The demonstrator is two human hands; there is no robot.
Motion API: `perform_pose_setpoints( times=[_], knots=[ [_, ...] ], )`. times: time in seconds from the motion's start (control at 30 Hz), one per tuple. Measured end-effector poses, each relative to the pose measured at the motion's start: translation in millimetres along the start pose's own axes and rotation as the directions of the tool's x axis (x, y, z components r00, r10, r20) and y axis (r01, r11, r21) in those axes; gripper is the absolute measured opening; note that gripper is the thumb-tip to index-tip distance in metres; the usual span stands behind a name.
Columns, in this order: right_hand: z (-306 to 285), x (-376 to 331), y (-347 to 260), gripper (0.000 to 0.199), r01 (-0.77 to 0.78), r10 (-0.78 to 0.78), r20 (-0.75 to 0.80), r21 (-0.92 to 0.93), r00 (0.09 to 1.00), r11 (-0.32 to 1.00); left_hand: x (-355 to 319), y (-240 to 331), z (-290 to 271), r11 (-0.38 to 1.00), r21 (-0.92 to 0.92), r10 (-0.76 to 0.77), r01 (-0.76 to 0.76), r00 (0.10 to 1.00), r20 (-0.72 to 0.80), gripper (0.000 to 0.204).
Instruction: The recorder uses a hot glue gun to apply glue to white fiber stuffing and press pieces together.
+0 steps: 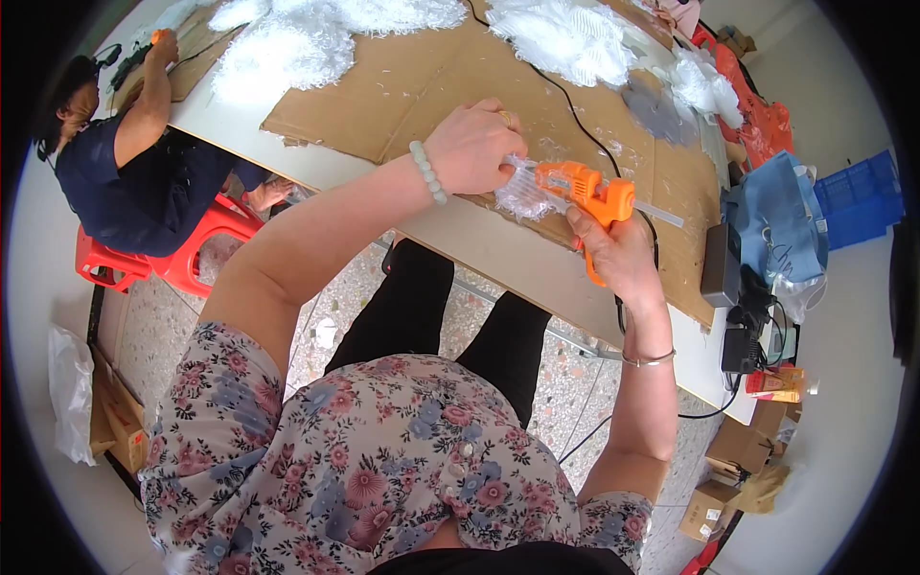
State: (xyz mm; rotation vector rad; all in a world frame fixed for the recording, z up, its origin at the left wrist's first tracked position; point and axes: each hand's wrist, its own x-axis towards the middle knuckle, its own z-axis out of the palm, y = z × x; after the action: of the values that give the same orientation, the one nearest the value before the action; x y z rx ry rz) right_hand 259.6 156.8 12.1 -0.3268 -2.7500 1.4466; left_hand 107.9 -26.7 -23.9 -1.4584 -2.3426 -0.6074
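My right hand is wrapped round the handle of an orange glue gun, its nose pointing left. A pale glue stick juts from its back end. Close to the nose, my left hand pinches a white, see-through fringed plastic piece. The gun's tip lies against or just over this piece; I cannot tell if they touch. Both hands are above the near edge of a brown cardboard sheet on a white table.
Piles of white fringed plastic lie at the far side, with another heap farther right. A black cable crosses the cardboard. A dark box and a blue bag stand right. At left a person sits on a red stool.
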Motion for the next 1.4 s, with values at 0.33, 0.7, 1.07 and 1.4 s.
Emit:
perform_pose_setpoints(
  times=[0.33, 0.7, 1.07, 1.4],
  knots=[
    [-21, -13, 14, 0.029, 0.054, -0.042, -0.084, 0.143, 0.996, 0.988, -1, -4, -2, 0.998, -0.003, 0.061, -0.062, 0.998, -0.027, 0.008],
    [-44, -48, 42, 0.039, 0.036, -0.023, -0.134, 0.095, 0.991, 0.995, 20, 27, -9, 0.956, 0.172, 0.265, -0.236, 0.949, -0.17, 0.014],
    [-37, -36, 41, 0.037, 0.039, -0.025, -0.192, 0.065, 0.981, 0.997, 20, 24, 22, 0.942, 0.008, 0.334, -0.335, 0.935, -0.119, 0.015],
    [-38, -25, 41, 0.036, 0.01, 0.003, -0.14, 0.088, 0.99, 0.996, 19, 30, 18, 0.946, 0.025, 0.324, -0.324, 0.937, -0.129, 0.019]
  ],
)
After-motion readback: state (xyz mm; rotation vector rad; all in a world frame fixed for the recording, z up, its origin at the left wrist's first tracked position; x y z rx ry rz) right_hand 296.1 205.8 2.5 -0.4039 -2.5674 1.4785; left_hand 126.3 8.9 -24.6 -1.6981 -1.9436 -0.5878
